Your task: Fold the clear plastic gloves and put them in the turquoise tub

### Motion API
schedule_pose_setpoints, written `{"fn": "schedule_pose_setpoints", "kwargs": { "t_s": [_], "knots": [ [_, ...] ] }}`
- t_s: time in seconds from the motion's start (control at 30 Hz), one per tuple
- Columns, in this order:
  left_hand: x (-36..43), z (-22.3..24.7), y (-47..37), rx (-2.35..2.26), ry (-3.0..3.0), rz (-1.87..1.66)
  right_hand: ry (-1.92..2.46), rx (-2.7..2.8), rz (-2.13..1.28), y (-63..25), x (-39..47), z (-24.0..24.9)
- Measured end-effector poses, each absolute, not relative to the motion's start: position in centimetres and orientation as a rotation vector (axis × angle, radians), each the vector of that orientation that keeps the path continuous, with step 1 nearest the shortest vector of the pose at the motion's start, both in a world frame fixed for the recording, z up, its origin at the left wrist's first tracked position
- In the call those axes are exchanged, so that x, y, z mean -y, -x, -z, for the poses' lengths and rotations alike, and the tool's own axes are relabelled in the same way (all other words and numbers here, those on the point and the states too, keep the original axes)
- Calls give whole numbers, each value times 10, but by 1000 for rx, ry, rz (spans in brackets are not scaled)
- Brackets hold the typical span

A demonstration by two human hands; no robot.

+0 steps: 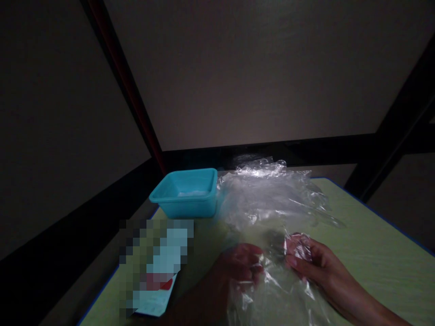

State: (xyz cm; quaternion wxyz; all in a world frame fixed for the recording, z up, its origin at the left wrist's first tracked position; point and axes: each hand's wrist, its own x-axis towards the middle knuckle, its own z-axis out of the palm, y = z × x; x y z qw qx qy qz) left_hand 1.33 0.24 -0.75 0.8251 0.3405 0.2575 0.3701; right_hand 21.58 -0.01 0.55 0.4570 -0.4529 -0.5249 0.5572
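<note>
Clear film (277, 301) being pinched in R hand (322, 267) over table (370, 240), nr plastic pile (268, 197); L hand (239, 262) curled at film, grip can't be told; prob. best being teased gently, w/o tearing.

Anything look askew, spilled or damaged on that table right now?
No spill or damage stands out. The turquoise tub sits upright; the clear plastic beside it is crumpled, untidy rather than clearly damaged. The one oddity is blocky pixelation over most of the pale flat item at left, hiding its condition.
</note>
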Motion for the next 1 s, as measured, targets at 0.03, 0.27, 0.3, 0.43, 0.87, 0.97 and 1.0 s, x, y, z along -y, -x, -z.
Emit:
{"fn": "schedule_pose_setpoints", "kwargs": {
  "t_s": [0.03,0.27,0.3,0.43,0.87,0.97,1.0],
  "knots": [
    [-3,8,-12,-544,-720,-800,1112,1286,-1365,-216,0,-6],
    [9,-15,-9,-823,-659,-1097,1114,1245,-1336,-217,0,-9],
    [10,-17,-8,-866,-661,-1106,1108,1235,-1337,-218,0,-9],
    [9,-14,-8,-1003,-695,-1115,1090,1218,-1379,-219,0,-11],
    [13,-9,-12,-1121,-979,-1107,1177,1248,-1394,-217,-2,-4],
    [13,-9,-10,-1146,-1001,-1118,1215,1275,-1365,-216,-3,-8],
    [13,-9,-9,-1153,-1016,-1116,1225,1295,-1363,-216,-3,-10]
  ]
}}
